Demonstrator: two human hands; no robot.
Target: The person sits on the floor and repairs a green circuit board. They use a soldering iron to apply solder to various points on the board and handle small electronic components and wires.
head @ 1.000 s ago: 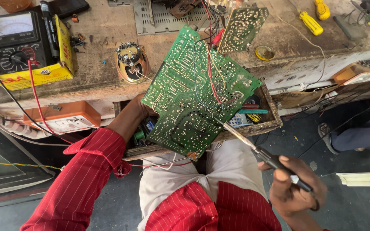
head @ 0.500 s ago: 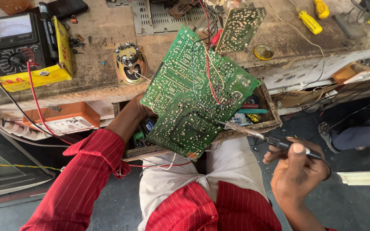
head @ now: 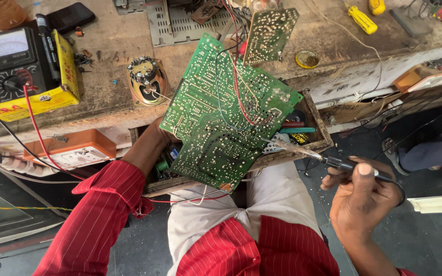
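Observation:
A large green circuit board point(head: 221, 115), solder side up and tilted, is propped over an open wooden drawer point(head: 318, 145). My left hand point(head: 152, 145) reaches under the board's left edge and holds it; most of the hand is hidden behind the board. My right hand point(head: 361, 197) grips a soldering iron point(head: 328, 159) by its dark handle. Its metal tip points left and lies close to the board's lower right edge. Red and black wires point(head: 239, 84) run across the board to a smaller green board point(head: 271, 33) standing behind it.
On the wooden bench sit an analog multimeter point(head: 6, 64) on a yellow box, a small speaker point(head: 147, 82), a round tin point(head: 307, 59), yellow-handled screwdrivers point(head: 361, 19) and a grey chassis. An orange socket box point(head: 72, 148) hangs at left. Another person's foot point(head: 392, 151) is at right.
My right hand has risen and moved left, bringing the soldering iron's tip up toward the board's lower right edge. The board and left hand have stayed put.

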